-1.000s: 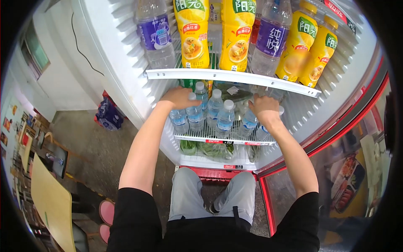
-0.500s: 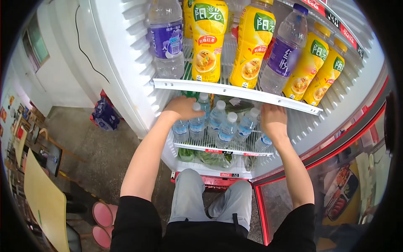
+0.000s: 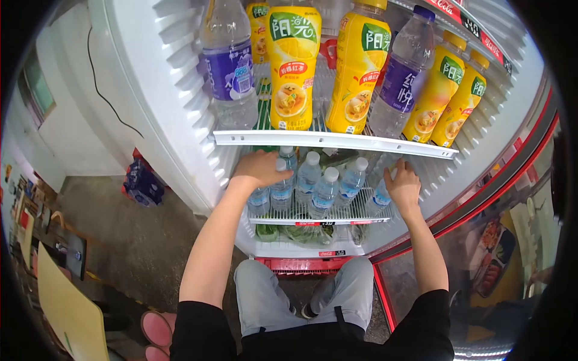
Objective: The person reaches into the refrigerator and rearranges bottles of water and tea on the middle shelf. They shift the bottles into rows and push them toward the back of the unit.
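Several small water bottles (image 3: 325, 191) with white caps stand on the lower wire shelf (image 3: 319, 218) of an open fridge. My left hand (image 3: 262, 168) lies over the tops of the leftmost bottles, fingers curled around one small water bottle (image 3: 259, 198). My right hand (image 3: 403, 186) grips the rightmost small water bottle (image 3: 381, 195) at the shelf's right end. Between my hands stand three more bottles that neither hand touches.
The shelf above (image 3: 337, 140) holds tall yellow drink bottles (image 3: 293, 66) and purple-labelled water bottles (image 3: 229, 66). Bagged greens (image 3: 307, 233) lie under the lower shelf. The red-framed glass door (image 3: 481, 240) stands open at right. A pack of bottles (image 3: 141, 183) sits on the floor at left.
My right hand has slid right and down to the rightmost bottle. My left hand has stayed on the left bottles. The view has shifted slightly.
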Demonstrator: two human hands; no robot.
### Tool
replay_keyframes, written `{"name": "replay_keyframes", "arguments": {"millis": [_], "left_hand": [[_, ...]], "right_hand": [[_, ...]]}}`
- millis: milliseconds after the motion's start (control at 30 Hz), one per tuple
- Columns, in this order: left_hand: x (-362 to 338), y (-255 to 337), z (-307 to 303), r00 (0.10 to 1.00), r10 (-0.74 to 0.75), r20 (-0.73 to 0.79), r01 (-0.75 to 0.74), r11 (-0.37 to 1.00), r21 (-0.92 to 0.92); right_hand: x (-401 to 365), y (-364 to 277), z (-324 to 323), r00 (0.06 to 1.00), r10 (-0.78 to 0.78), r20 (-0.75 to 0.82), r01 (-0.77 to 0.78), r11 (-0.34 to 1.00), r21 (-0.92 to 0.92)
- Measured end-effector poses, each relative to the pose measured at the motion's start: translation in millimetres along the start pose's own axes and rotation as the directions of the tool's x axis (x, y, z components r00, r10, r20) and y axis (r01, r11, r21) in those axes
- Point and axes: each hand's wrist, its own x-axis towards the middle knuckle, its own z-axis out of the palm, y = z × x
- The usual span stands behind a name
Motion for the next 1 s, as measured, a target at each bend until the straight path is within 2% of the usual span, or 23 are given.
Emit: {"name": "replay_keyframes", "arguments": {"millis": [100,267,400,467,567,667,767,867,900,967,1000], "left_hand": [[6.6,-6.3,10.8,0.998,0.021,-0.056,-0.021,1.0,-0.005],[10.0,-11.3,11.6,1.0,0.025,-0.007,-0.025,1.0,0.002],[11.6,-11.2,12.0,1.0,0.016,0.006,-0.016,1.0,-0.001],[12.0,-12.2,14.7,0.998,0.053,-0.043,-0.053,0.999,0.002],[9.2,-9.5,11.5,0.998,0.044,-0.053,-0.045,0.999,-0.006],[11.1,-10.2,12.4,0.997,0.034,-0.064,-0.034,0.999,-0.002],[7.6,-11.2,15.8,0.987,0.074,-0.144,-0.077,0.997,-0.015],[3.3,-4.3,10.1,0.97,0.115,-0.216,-0.117,0.993,0.006],[2.9,0.4,4.0,0.963,0.127,-0.236,-0.126,0.992,0.02],[-1.2,19.3,-23.1,0.986,0.04,-0.161,-0.05,0.997,-0.057],[-0.6,25.5,-31.9,0.992,0.003,-0.123,-0.014,0.996,-0.091]], "right_hand": [[1.4,3.8,14.3,1.0,0.015,-0.017,-0.015,1.0,0.0],[12.5,3.2,29.0,0.998,0.038,-0.059,-0.036,0.999,0.029],[23.8,6.7,41.4,0.998,0.054,-0.018,-0.054,0.999,-0.004],[26.1,6.0,46.2,0.999,0.053,0.011,-0.053,0.998,-0.031],[27.7,-0.1,32.1,1.0,-0.024,0.014,0.024,1.0,-0.001],[32.6,-2.5,23.5,0.997,-0.035,0.072,0.037,0.999,-0.027],[35.5,-5.3,23.2,0.999,-0.035,0.013,0.035,0.999,-0.015],[36.0,-13.1,17.3,0.986,-0.077,-0.147,0.071,0.996,-0.048],[38.2,-15.9,16.3,0.977,-0.134,-0.166,0.13,0.991,-0.032],[42.5,-22.2,12.0,0.948,-0.244,-0.206,0.247,0.969,-0.009],[41.6,-32.0,5.6,0.936,-0.285,-0.207,0.304,0.951,0.063]]}}
